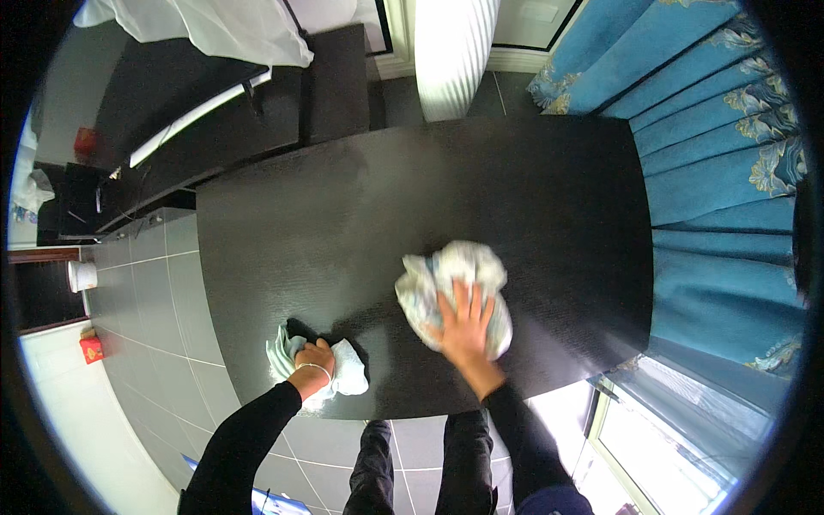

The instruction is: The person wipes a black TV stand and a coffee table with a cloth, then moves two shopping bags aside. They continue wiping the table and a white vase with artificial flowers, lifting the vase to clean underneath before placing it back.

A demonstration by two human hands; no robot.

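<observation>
A black tabletop point(290, 244) with curved-looking edges lies before me. My right hand point(465, 318) is spread flat on a crumpled whitish patterned cloth point(473, 257), pressing it to the table right of centre. Slight blur shows on this cloth and hand. Near the front left edge, my left hand point(315, 360), with a thin bracelet at the wrist, is closed around a bunched pale green cloth point(349, 370). That cloth rests on the tabletop, its folds sticking out on both sides of the fist. The palm side of each hand is hidden.
Blue curtains point(714, 187) hang along the right side. Behind the table's far left stands a dark cabinet point(335, 84) with a television point(167, 84) partly under white fabric point(219, 26). A white ribbed column point(454, 58) rises beyond the far edge. Grey floor tiles point(154, 290) surround the table.
</observation>
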